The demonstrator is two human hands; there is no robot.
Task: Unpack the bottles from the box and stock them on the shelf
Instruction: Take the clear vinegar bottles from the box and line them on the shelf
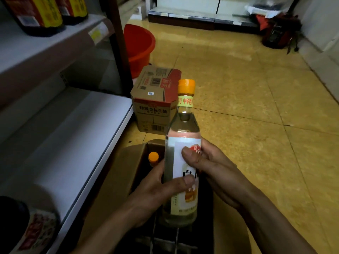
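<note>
i have the bottle [183, 129] upright over the open box [128, 160], left hand [156, 189] and right hand [214, 167] both gripping its middle; the shelf [73, 134] lies left, nearest my left hand.

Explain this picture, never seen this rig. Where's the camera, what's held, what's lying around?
There is no machine here. A person works with bare hands, and the single picture comes from a wide-angle camera worn on the head, looking forward and down.

The left hand and right hand both have a grip on one clear bottle. It has an orange cap and a white label, and it is held upright with the thumbs on the label.

Beneath it an open cardboard box sits on the floor, and the orange cap of a second bottle shows inside. Behind stands a closed printed carton, and further back a red bucket.

On the left is a white shelf. Dark bottles stand on the level above, and another dark bottle stands at the lower shelf's near end.
</note>
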